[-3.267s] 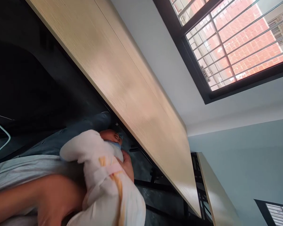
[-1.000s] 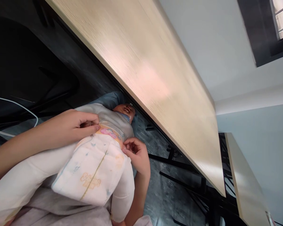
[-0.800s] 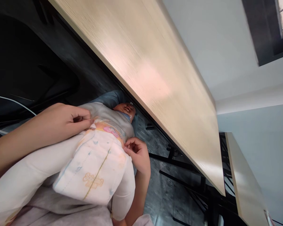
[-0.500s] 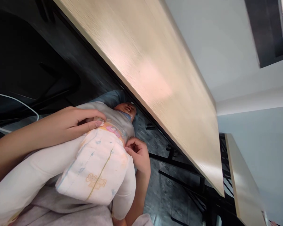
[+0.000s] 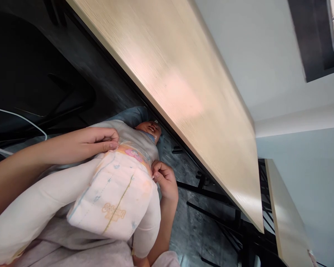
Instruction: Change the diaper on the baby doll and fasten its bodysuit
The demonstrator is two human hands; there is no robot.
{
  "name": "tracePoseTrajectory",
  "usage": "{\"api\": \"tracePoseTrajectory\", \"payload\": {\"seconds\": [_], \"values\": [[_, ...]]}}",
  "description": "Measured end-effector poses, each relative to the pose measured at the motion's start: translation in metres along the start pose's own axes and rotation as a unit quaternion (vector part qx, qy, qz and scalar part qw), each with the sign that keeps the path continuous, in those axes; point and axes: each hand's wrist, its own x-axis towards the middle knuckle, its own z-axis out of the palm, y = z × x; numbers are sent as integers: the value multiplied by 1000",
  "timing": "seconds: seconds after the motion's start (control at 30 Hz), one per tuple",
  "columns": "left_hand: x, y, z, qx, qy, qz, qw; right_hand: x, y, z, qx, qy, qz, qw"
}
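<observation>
A baby doll (image 5: 144,139) in a grey top lies on the person's lap, head toward the wooden desk (image 5: 167,85). The left hand (image 5: 86,145) pinches the diaper (image 5: 114,196) waistband at one side, grip pressed together; the right hand (image 5: 164,180) pinches the opposite waistband edge, fingers curled closed on it

A baby doll (image 5: 133,142) is laid on the person's lap, head toward one o'clock, with a diaper (image 5: 114,196) wrapped on its hips. The diaper's waist is flanked by the left hand (image 5: 96,142) at ten o'clock and the right hand (image 5: 164,180) at three o'clock. A tabletop (image 5: 178,92) is set beyond the doll's head, from eleven to four o'clock.
</observation>
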Motion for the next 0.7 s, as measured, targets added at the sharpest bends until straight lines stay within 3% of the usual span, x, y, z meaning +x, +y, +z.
{"api": "tracePoseTrajectory", "payload": {"seconds": [0.23, 0.37, 0.47, 0.7], "values": [[-3, -7, -3, -33, -2, -14, 999, -4, 5, 3, 50, 26, -17, 998], [-2, -6, -3, -32, -1, -14, 999, -5, 5, 4, 22, 49, 26, 998], [-2, -8, -5, -24, -4, -13, 1000, -4, 7, 0, 8, 23, 38, 999], [-7, -12, -12, 7, -15, -21, 1000, -2, 6, -7, -3, -33, -1, 999]]}}
